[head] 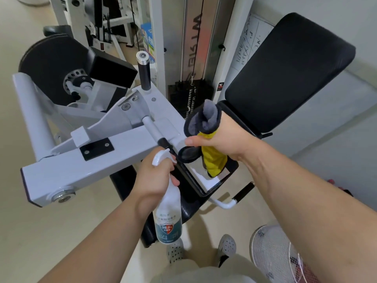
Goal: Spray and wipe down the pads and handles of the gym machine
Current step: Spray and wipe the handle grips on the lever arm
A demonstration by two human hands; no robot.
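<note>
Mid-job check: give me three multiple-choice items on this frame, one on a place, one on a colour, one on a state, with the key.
1. Where is the spray bottle?
A. held in the left hand
B. standing on the floor
C. lying on the seat

2. What colour is the part of the cloth that hangs below the right hand?
A. red
B. green
C. yellow

3. What is the right hand doing?
A. resting open on the machine
B. gripping the cloth
C. hanging idle, holding nothing

Key:
1 A: the left hand's fingers wrap the bottle's neck just under the white trigger.
2 C: yellow fabric hangs under the fist, with grey fabric above it.
3 B: the fingers curl round the bunched cloth, above the seat.
</note>
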